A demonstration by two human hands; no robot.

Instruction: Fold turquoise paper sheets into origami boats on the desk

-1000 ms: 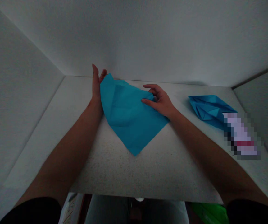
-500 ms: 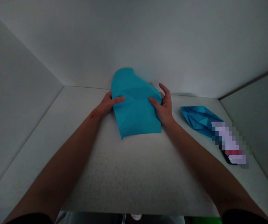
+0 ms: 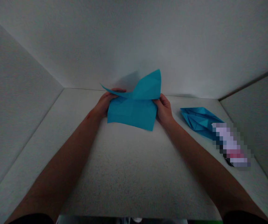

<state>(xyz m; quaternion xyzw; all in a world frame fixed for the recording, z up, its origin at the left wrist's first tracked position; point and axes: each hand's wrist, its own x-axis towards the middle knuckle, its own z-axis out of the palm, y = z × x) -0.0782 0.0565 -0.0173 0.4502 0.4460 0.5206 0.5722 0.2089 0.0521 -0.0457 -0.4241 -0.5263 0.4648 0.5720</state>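
A creased sheet of blue paper (image 3: pixel 131 112) is held up just above the table, near the back wall. My left hand (image 3: pixel 104 102) grips its left edge, thumb on the near face and fingers behind. On the opposite edge my right hand (image 3: pixel 163 109) pinches the paper, its fingers curled and partly hidden behind the sheet. The upper right part stands up as a flap, while the upper left part bends back in a thin curve.
A folded blue paper piece (image 3: pixel 200 119) lies on the right of the white table (image 3: pixel 129 174). Partly over it is a pixelated flat object with a dark edge (image 3: pixel 228 160). White walls (image 3: pixel 134 40) enclose the table at the back and sides.
The sheet has tilted and bent: its rounded upper left has dropped back and its upper right now stands up. The right hand's raised finger has curled in to the paper.
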